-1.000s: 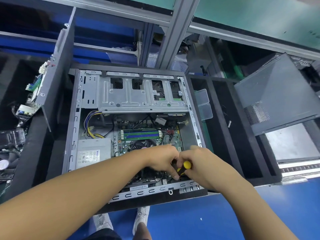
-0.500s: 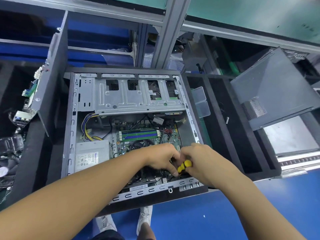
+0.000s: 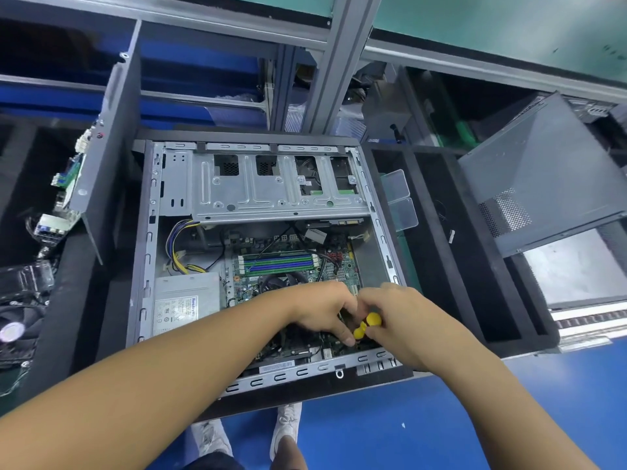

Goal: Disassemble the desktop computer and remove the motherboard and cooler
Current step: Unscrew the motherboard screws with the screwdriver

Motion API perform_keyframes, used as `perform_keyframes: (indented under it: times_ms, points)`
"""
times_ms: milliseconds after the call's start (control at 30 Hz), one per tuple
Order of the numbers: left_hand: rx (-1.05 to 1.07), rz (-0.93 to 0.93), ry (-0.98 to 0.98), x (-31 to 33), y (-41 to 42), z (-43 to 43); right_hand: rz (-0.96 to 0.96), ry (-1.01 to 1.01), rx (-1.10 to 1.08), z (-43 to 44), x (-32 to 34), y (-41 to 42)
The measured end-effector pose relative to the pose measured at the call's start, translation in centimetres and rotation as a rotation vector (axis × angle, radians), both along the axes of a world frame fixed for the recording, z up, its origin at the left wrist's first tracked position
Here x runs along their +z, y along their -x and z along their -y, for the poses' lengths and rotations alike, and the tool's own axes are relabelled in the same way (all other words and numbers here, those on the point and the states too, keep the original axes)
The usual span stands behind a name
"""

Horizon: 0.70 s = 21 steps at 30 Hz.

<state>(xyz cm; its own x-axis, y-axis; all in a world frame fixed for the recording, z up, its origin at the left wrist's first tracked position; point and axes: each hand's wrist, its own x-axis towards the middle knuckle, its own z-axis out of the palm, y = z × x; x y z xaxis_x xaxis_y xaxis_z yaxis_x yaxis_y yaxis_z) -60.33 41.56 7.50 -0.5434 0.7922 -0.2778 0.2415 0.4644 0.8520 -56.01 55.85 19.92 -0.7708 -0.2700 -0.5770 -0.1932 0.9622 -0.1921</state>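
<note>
An open desktop case (image 3: 149, 252) lies on its side in front of me. Inside it is the green motherboard (image 3: 342, 269) with RAM sticks (image 3: 280, 261) and a round black cooler fan (image 3: 278, 283), partly hidden by my hands. My right hand (image 3: 403, 320) grips a yellow-handled screwdriver (image 3: 368, 323) over the board's near right corner. My left hand (image 3: 322, 310) has its fingers curled down beside the screwdriver, fingertips near the tool's shaft. The tip of the tool is hidden.
A grey power supply (image 3: 185, 300) sits in the case's left part, with yellow and black cables (image 3: 176, 245) above it. A metal drive cage (image 3: 271, 184) spans the far end. A removed side panel (image 3: 543, 178) leans at right. Loose boards (image 3: 64, 184) lie at left.
Both hands stayed over the near right corner of the board. The yellow handle has shifted slightly in my right hand. The view moved a little.
</note>
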Motion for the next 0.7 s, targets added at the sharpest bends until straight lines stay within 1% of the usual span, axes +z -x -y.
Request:
perform_keyframes:
  times_ms: [67,133,200,267,433,500,600,700]
  points:
    - [0.011,-0.017,0.023,-0.22,-0.07,-0.14,0.042,0.019,-0.019,-0.03,0.07,-0.01]
    - [0.024,-0.040,0.015,-0.32,-0.21,-0.26,0.027,0.025,-0.067,0.15,0.12,-0.05]
    - [0.035,-0.061,0.011,-0.32,-0.34,-0.41,-0.028,-0.042,-0.125,0.38,-0.06,-0.14]
    - [0.035,-0.069,0.008,-0.32,-0.44,-0.59,-0.069,-0.101,-0.124,0.60,-0.45,-0.25]
    - [0.007,0.003,0.004,0.12,-0.02,0.16,-0.020,-0.047,-0.030,0.72,-0.14,-0.17]
    - [-0.007,-0.006,0.028,0.15,0.09,0.13,0.016,-0.031,-0.004,0.49,0.02,-0.09]
    - [0.010,-0.045,0.043,0.02,-0.14,-0.18,0.053,0.001,-0.030,0.37,0.01,-0.10]
    - [0.029,-0.083,0.022,-0.02,-0.50,-0.39,-0.015,-0.011,-0.112,0.49,-0.18,-0.19]
